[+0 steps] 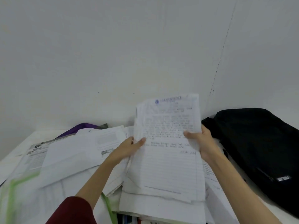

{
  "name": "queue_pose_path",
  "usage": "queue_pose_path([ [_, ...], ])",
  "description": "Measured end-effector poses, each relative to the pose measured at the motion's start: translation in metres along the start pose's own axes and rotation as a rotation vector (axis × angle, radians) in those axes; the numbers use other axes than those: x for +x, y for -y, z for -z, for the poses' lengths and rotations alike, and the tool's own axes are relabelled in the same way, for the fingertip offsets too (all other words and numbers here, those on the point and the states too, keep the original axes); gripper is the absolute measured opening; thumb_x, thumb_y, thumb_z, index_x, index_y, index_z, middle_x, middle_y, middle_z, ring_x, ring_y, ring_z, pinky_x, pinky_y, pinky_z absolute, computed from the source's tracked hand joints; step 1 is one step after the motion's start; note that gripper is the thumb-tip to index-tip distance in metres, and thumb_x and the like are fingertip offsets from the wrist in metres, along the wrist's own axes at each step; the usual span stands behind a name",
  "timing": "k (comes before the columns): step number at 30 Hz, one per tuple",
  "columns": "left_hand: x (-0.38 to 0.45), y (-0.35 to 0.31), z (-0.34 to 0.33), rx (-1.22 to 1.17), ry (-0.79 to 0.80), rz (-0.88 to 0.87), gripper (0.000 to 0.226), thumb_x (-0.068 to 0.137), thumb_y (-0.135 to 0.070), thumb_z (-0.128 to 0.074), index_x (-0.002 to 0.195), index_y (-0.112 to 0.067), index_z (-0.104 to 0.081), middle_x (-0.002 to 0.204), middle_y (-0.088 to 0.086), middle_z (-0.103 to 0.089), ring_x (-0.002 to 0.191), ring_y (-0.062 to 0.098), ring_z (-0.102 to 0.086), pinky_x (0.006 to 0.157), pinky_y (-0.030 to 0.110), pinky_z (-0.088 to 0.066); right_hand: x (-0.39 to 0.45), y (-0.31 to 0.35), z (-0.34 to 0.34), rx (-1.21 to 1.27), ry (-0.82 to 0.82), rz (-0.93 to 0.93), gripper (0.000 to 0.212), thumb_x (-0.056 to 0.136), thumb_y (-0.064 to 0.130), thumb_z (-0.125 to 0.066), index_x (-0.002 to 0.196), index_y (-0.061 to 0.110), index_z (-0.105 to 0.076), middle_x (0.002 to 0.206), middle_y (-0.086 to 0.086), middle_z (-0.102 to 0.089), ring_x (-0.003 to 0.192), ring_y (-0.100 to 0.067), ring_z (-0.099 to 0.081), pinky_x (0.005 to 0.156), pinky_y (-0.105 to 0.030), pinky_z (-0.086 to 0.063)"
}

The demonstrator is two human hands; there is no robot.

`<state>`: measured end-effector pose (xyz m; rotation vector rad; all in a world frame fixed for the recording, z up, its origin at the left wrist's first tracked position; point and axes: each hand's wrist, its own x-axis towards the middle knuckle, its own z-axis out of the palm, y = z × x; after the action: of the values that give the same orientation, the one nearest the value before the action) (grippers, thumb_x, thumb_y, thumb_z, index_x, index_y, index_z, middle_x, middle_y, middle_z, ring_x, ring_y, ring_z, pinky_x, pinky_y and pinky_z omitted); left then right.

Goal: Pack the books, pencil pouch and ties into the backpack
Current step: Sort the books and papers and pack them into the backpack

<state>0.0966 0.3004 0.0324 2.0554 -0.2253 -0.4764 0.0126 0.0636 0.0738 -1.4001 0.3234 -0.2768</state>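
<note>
Handwritten paper stack (168,143), frame centre: gripped at its side edges by left hand (129,147) and right hand (203,143), fingers curled. Black backpack (258,147), right, on worktop (9,157).

Task items: paper sheaf and backpack.
Handwritten lined sheets (168,143) held tilted up, lower edge on the heap; black backpack (258,151) lies flat just right.

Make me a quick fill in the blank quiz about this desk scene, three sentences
1. Both hands hold a stack of handwritten ____ paper.
2. The backpack lying to the right is ____ in colour.
3. The left hand comes out of a dark ____ sleeve, while the right hand grips the stack's right edge.

Missing words: lined; black; red
</note>
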Motion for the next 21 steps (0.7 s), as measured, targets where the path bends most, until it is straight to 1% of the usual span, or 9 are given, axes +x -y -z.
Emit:
queue_pose_path([
  [3, -0.018, -0.029, 0.013, -0.555, 0.134, -0.177, 0.044, 0.086, -0.044, -0.055, 0.125, -0.023, -0.054, 0.122, -0.005, -0.065, 0.110, 0.012, -0.062, 0.090, 0.026, -0.051, -0.009, 0.047, -0.006, -0.021, 0.081, 0.173, 0.043, 0.082, -0.004, -0.065, 0.123, 0.007, -0.055, 0.117, -0.006, -0.066, 0.102, -0.023, -0.065, 0.083, -0.034, -0.055],
  [5, -0.027, -0.056, 0.022, -0.696, 0.072, -0.276, 0.034, 0.084, -0.031, -0.060, 0.117, -0.022, -0.059, 0.117, -0.001, -0.067, 0.107, 0.015, -0.064, 0.089, 0.030, -0.053, -0.012, 0.073, -0.011, -0.012, 0.089, 0.282, 0.041, 0.082, -0.003, -0.065, 0.121, 0.007, -0.055, 0.112, -0.005, -0.068, 0.097, -0.022, -0.068, 0.078, -0.033, -0.058],
  [8, -0.036, -0.087, 0.026, -0.609, -0.178, -0.411, 0.033, 0.087, -0.022, -0.064, 0.119, -0.016, -0.060, 0.114, 0.001, -0.068, 0.106, 0.017, -0.065, 0.092, 0.036, -0.051, -0.011, 0.093, -0.020, -0.034, 0.056, 0.404, 0.039, 0.082, 0.001, -0.067, 0.119, 0.010, -0.056, 0.108, -0.003, -0.070, 0.096, -0.018, -0.069, 0.079, -0.033, -0.057],
  [11, -0.042, -0.093, 0.016, -0.621, -0.274, -0.423, 0.034, 0.082, -0.023, -0.070, 0.114, -0.019, -0.059, 0.108, -0.003, -0.067, 0.103, 0.015, -0.064, 0.090, 0.033, -0.050, -0.010, 0.087, -0.023, -0.025, 0.041, 0.408, 0.039, 0.081, 0.005, -0.070, 0.117, 0.014, -0.057, 0.106, 0.000, -0.070, 0.093, -0.014, -0.069, 0.076, -0.028, -0.057],
  [13, -0.044, -0.083, 0.011, -0.657, -0.302, -0.392, 0.024, 0.080, -0.023, -0.071, 0.099, -0.027, -0.056, 0.098, -0.007, -0.066, 0.096, 0.013, -0.063, 0.087, 0.030, -0.048, -0.012, 0.073, -0.020, -0.022, 0.039, 0.373, 0.038, 0.079, 0.008, -0.072, 0.113, 0.016, -0.059, 0.103, 0.002, -0.071, 0.089, -0.011, -0.070, 0.072, -0.024, -0.056],
  [14, -0.043, -0.076, 0.010, -0.664, -0.284, -0.395, 0.023, 0.079, -0.024, -0.070, 0.098, -0.027, -0.057, 0.098, -0.005, -0.068, 0.097, 0.016, -0.064, 0.087, 0.030, -0.049, -0.012, 0.064, -0.017, -0.030, 0.040, 0.347, 0.041, 0.075, 0.011, -0.075, 0.113, 0.016, -0.060, 0.103, 0.001, -0.071, 0.090, -0.013, -0.070, 0.074, -0.026, -0.056],
  [16, -0.040, -0.063, 0.008, -0.666, -0.226, -0.413, 0.031, 0.078, -0.028, -0.067, 0.107, -0.021, -0.063, 0.106, 0.001, -0.071, 0.103, 0.019, -0.066, 0.086, 0.030, -0.054, -0.013, 0.045, -0.011, -0.010, 0.035, 0.272, 0.049, 0.065, 0.018, -0.079, 0.111, 0.012, -0.063, 0.103, -0.003, -0.072, 0.094, -0.021, -0.070, 0.083, -0.039, -0.056],
  [18, -0.039, -0.055, 0.002, -0.683, -0.200, -0.388, 0.037, 0.076, -0.031, -0.067, 0.110, -0.017, -0.064, 0.107, 0.002, -0.071, 0.103, 0.019, -0.067, 0.090, 0.037, -0.054, -0.015, 0.031, -0.007, 0.030, 0.054, 0.212, 0.050, 0.060, 0.021, -0.079, 0.107, 0.011, -0.067, 0.102, -0.006, -0.073, 0.095, -0.025, -0.070, 0.089, -0.048, -0.053],
  [21, -0.041, -0.055, -0.013, -0.684, -0.220, -0.373, 0.060, 0.062, -0.044, -0.079, 0.114, -0.018, -0.064, 0.109, -0.001, -0.071, 0.106, 0.017, -0.065, 0.099, 0.047, -0.047, -0.019, 0.024, -0.008, 0.016, 0.065, 0.222, 0.045, 0.060, 0.022, -0.078, 0.103, 0.012, -0.069, 0.101, -0.006, -0.073, 0.095, -0.025, -0.070, 0.091, -0.051, -0.051],
])
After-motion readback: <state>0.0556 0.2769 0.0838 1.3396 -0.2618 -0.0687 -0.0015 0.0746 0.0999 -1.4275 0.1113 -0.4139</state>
